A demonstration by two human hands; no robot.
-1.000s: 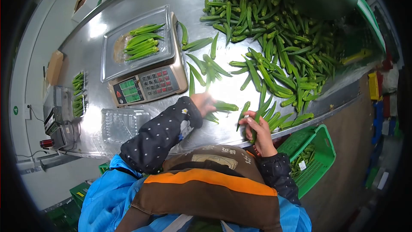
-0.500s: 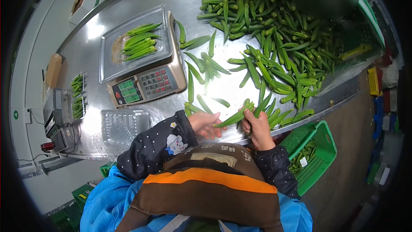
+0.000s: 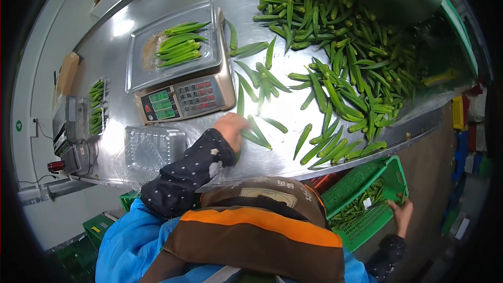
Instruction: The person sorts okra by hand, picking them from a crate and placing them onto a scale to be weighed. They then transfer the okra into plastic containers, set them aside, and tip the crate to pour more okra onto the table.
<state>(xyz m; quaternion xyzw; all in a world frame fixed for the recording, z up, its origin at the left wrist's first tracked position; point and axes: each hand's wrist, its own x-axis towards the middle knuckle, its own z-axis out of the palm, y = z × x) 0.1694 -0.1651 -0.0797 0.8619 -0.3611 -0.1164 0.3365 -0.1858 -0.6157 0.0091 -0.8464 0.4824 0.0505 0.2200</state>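
My left hand (image 3: pixel 231 130) is low over the table among loose okra pods, back of the hand up. Its fingers point down and are mostly hidden; one okra pod (image 3: pixel 256 140) lies right beside them. My right hand (image 3: pixel 402 214) reaches out to the far right, at the rim of a green crate (image 3: pixel 361 233) below the table edge. Its fingers are bent together around what looks like a slim okra pod (image 3: pixel 402 198). A single okra pod (image 3: pixel 302 140) rests on the table in front of me, beside a small row of okra (image 3: pixel 338 149).
A scale (image 3: pixel 183 97) bears a clear tray (image 3: pixel 137 81) with several okra pods. Clear plastic boxes (image 3: pixel 154 149) sit left of my left arm. A large okra heap (image 3: pixel 346 57) covers the right rear; packed okra trays (image 3: pixel 97 106) stand far left.
My hands have parted. The right hand moved from the table out to the crate; the left moved up and left to the loose pods. One okra pod now lies where my hands were.
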